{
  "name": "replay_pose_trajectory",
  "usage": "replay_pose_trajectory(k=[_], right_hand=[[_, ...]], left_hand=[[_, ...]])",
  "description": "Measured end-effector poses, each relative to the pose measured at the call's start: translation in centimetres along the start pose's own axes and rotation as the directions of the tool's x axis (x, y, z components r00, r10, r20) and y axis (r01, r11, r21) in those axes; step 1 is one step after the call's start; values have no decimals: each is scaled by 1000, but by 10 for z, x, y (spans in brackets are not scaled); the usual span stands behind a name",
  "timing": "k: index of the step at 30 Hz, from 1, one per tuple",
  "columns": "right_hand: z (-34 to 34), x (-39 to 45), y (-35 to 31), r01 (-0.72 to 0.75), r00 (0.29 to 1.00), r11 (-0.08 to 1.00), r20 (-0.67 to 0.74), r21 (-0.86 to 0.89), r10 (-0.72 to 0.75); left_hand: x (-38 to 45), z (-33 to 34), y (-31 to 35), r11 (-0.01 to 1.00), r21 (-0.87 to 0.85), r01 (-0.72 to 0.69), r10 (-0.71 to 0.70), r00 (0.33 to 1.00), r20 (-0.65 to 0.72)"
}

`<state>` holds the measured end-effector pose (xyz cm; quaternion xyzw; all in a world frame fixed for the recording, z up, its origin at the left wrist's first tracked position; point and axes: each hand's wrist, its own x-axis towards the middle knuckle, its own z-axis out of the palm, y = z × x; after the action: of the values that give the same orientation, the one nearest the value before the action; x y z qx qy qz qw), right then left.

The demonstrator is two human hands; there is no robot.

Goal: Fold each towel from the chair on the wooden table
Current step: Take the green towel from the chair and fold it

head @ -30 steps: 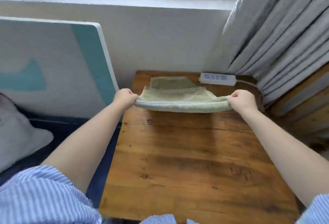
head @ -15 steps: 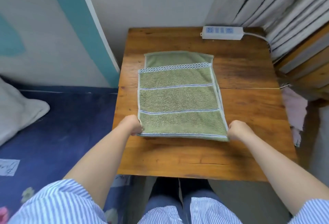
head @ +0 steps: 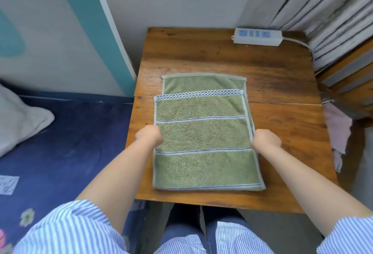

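Observation:
A green towel (head: 203, 138) with pale stripes lies flat on the wooden table (head: 282, 84), folded so its checkered border sits a little short of the far edge of the layer beneath. My left hand (head: 149, 136) is curled on the towel's left edge at about mid-length. On the right edge at the same height, my right hand (head: 265, 139) is curled too. Both fists are closed on the cloth; the fingertips are hidden.
A white power strip (head: 257, 36) with its cable lies at the table's far right corner. Grey curtains (head: 323, 11) hang behind it. A pink cloth (head: 337, 132) hangs just off the table's right side. A blue bed (head: 66, 142) and white pillow (head: 20, 120) are left.
The towel was held stretched in the air, then drawn towards me and laid flat in a fold. My hands have since moved from its near corners up to the middle of its sides.

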<state>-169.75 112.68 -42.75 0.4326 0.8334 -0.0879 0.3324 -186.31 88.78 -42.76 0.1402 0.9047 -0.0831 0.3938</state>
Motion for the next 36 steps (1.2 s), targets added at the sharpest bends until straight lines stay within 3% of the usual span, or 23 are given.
replay_pose_trajectory(k=[4,10,14,22,24,27,29,31,32,34,36], right_hand=[[-34,33,-27,138,977,990,-162,6,-135],[-61,88,-55,406,873,914,-291,-12,-392],[-68,117,-64,461,852,882,-233,-95,-470],[-83,135,-62,464,861,865,-134,-190,-491],[-93,132,-56,511,847,853,-105,-111,-521],[-116,125,-43,587,799,784,15,201,-602],[-132,122,-34,549,726,706,162,447,-668],[-144,124,-28,459,637,598,226,657,-737],[-150,128,-28,427,625,566,223,705,-748],[-155,142,-33,423,703,580,152,696,-695],[-151,161,-44,456,844,711,-6,536,-536]], left_hand=[[23,-31,14,999,26,20,-17,996,-88],[65,-63,34,1000,11,0,2,984,-178],[93,-74,44,998,47,-48,56,979,-195],[118,-71,42,980,188,-63,103,971,-214],[116,-78,38,986,81,-145,156,975,-157],[104,-102,31,924,-270,-270,303,949,88],[95,-126,28,852,-439,-286,413,882,226],[91,-145,29,783,-548,-294,499,823,271],[93,-152,32,763,-580,-287,509,819,264],[106,-159,41,764,-587,-267,446,876,182],[123,-158,52,850,-447,-279,297,954,-31]])
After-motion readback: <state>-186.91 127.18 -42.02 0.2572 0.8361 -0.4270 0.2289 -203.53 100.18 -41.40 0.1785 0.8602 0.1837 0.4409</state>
